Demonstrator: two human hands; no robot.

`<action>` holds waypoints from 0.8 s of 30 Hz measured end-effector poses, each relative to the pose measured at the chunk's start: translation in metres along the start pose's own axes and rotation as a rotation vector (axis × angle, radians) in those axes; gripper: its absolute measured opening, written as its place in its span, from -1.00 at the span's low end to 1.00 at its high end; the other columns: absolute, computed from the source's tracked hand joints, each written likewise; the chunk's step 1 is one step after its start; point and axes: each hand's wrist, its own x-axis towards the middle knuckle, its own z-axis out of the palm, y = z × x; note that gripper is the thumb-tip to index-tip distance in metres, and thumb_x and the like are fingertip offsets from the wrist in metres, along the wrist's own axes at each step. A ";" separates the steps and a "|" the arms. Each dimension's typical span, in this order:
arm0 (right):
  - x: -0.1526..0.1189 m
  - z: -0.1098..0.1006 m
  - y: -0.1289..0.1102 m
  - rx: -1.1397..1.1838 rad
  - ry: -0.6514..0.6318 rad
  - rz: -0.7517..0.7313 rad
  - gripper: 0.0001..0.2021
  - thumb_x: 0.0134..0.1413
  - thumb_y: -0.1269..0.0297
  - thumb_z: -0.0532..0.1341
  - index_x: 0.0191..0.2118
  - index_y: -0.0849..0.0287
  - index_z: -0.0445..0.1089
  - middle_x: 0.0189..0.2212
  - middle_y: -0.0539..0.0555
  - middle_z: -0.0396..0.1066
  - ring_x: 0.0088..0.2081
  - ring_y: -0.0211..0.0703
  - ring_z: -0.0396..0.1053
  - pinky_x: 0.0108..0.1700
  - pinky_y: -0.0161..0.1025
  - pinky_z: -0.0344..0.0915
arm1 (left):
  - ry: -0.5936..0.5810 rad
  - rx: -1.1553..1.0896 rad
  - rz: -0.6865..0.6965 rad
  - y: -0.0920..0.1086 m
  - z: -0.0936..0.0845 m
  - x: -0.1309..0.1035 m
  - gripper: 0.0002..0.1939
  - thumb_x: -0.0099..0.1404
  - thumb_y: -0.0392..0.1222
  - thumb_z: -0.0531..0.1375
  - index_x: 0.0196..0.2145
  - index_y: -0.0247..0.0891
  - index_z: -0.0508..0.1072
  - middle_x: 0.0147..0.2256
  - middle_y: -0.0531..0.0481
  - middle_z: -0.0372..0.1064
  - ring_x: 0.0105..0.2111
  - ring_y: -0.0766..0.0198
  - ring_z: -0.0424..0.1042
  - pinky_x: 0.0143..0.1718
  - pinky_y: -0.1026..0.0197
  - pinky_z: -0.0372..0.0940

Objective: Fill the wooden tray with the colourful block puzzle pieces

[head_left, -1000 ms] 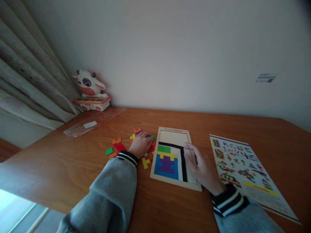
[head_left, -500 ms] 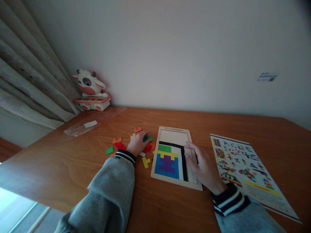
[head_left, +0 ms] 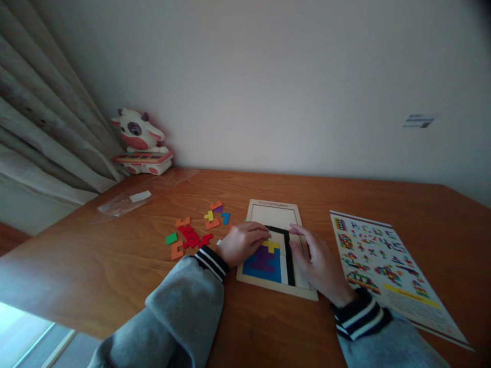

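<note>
Fitted so far, by my reading: the purple pieces (head_left: 263, 259), blue pieces (head_left: 273, 277) and white strip (head_left: 284, 269) lie flat in the wooden puzzle tray (head_left: 276, 286), nearer me than my left hand (head_left: 244, 243), and the black border (head_left: 290, 266) stands between my two hands. The work appears partly done; unplaced are the red pieces (head_left: 190, 236), orange piece (head_left: 177, 250) and others, left of my left fingers. Those fingers are bent close together over the tray; I cannot tell whether they grip a piece. My right hand (head_left: 322, 263) has thumb and fingers spread at the tray's right rim, with nothing visible between them. Surface: wooden table (head_left: 253, 332), printed pattern sheet (head_left: 395, 271) right of my right fingers. Room: cow toy keyboard (head_left: 141, 168) beyond my left fingers, curtain (head_left: 46, 128), plain wall (head_left: 268, 102).
</note>
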 end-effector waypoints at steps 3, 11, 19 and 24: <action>0.001 0.000 0.000 0.006 -0.001 -0.003 -0.64 0.30 0.13 0.09 0.16 0.06 0.22 0.05 0.15 0.41 0.11 0.03 0.32 0.18 0.11 0.21 | -0.064 0.001 0.009 0.006 0.009 0.009 -0.78 0.44 -0.28 0.08 -0.14 -0.27 0.54 -0.15 -0.10 0.53 -0.12 0.25 0.49 -0.03 0.20 0.39; 0.000 0.000 0.000 0.013 0.005 -0.026 -0.64 0.29 0.14 0.09 0.15 0.07 0.22 0.03 0.17 0.41 0.10 0.03 0.34 0.17 0.10 0.22 | -0.208 0.063 0.034 0.012 0.014 0.015 -0.70 0.49 -0.12 0.02 0.00 -0.26 0.47 -0.08 -0.12 0.52 -0.05 0.19 0.48 0.06 0.15 0.32; 0.001 -0.001 -0.003 -0.010 0.004 -0.022 -0.64 0.29 0.16 0.09 0.15 0.06 0.23 0.01 0.16 0.43 0.08 0.03 0.35 0.18 0.11 0.22 | -0.214 0.201 0.047 0.015 0.010 0.010 -0.66 0.50 -0.10 -0.01 0.00 -0.23 0.49 0.04 -0.11 0.45 0.12 0.11 0.32 0.18 -0.04 0.20; 0.000 -0.001 -0.001 -0.009 -0.003 -0.025 -0.65 0.29 0.15 0.08 0.15 0.05 0.24 0.04 0.16 0.42 0.10 0.04 0.35 0.17 0.12 0.23 | -0.205 0.177 0.019 0.016 0.004 0.009 -0.66 0.50 -0.10 -0.01 -0.06 -0.24 0.52 -0.04 -0.09 0.49 -0.01 0.15 0.40 0.09 0.03 0.27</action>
